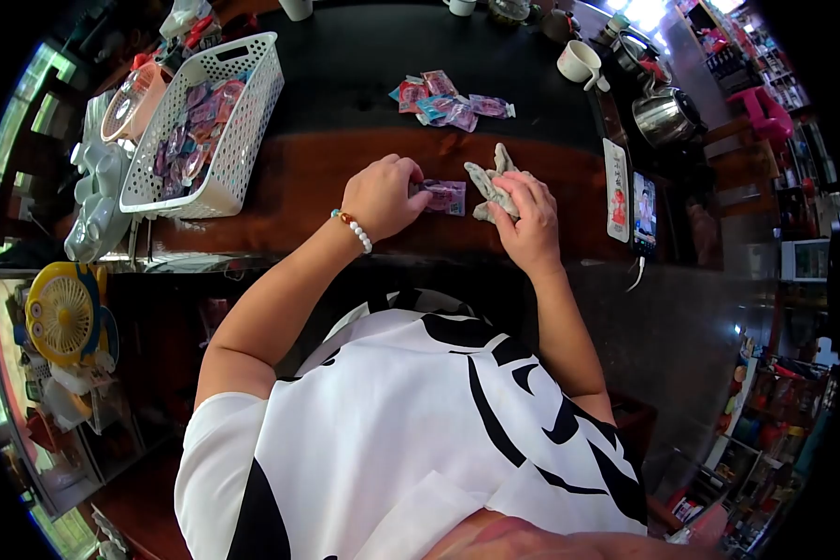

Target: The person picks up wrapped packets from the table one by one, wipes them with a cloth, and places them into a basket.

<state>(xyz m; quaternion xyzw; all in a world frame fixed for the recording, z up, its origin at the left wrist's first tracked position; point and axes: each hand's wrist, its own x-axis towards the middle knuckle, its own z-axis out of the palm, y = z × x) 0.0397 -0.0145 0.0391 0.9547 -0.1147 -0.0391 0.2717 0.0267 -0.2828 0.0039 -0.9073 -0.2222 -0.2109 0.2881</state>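
A: What do the hands hold?

B: The left hand [383, 194] is closed on a small pink packet [443, 197], pinching its left edge. The right hand [529, 219] is clenched around a grey cloth [491, 180], just right of that packet.

A: And around them?

B: A pile of packets [450, 103] lies beyond both grips, well apart. A white basket [226, 140] stands left of the left grip.

The dark table [345, 177] carries a white basket [243, 103], loose packets [448, 105] (a heap), a cup [579, 63].
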